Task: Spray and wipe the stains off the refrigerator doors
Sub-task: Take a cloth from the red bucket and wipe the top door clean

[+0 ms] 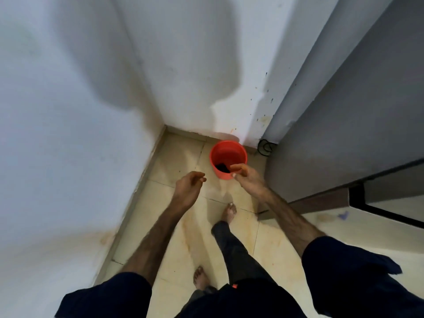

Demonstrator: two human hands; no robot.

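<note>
- A white wall (68, 134) fills everything left of the left hand; brownish stains mark its lower part, and a soft shadow lies across its upper part.
- The left hand (189, 185) hangs above the tiled floor (174, 226), its fingers loosely curled with nothing between them; it is blurred, so the fingertips are hard to tell apart.
- Just right of that hand and a little beyond it, a red bucket (228, 159) stands on the floor near the wall corner, upright with its mouth open to the camera.
- A dark lump (222, 167) lies at the bottom of the bucket; it may be a cloth, but its shape is too dim to be sure.
- The right hand (246, 177) is over the near rim of the bucket and covers part of it, with the fingers bent and the thumb close to them; whether they pinch anything cannot be told.
- Below the hands, two bare feet and a dark trouser leg (234, 246) show; dark sleeves are cut off at the bottom edge.
- Right of the right hand rises the grey refrigerator (344, 134), seen only in part; its doors and any stains on them cannot be made out from here.
- A black cable (265, 146) coils on the floor between bucket and refrigerator.
</note>
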